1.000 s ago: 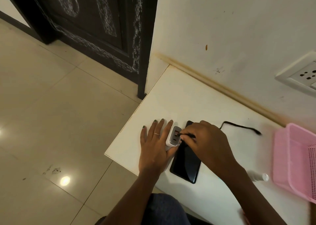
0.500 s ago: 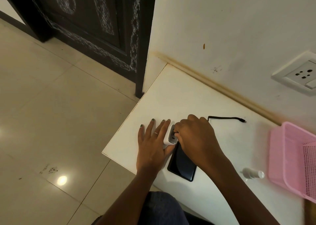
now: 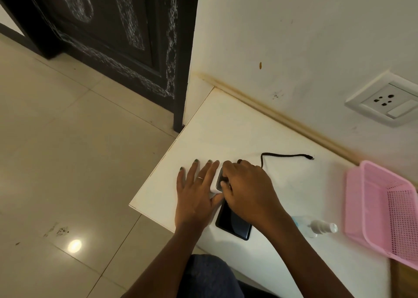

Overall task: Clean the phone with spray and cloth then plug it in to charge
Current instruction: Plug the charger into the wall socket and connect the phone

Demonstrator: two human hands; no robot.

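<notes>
The person's left hand is lying flat on the white table with fingers spread, its thumb side pressing against the white charger to brace it. The right hand is curling over the charger's face, fingertips apparently pushing the black cable into a port; whether the plug is being pinched is hidden under the hand. The phone is lying flat under the right wrist, its near end poking out toward 6 o'clock. The cable's free end is trailing off toward 2 o'clock from the hands, and the wall socket is sitting further off the same way.

Likely trouble: the charger is resting on or right beside the phone's far end, so a hard push could be scraping the glass or skidding the charger away. The right forearm is passing just beside the spray bottle at 4 o'clock, and a swing toward the socket could be knocking it into the pink basket.
</notes>
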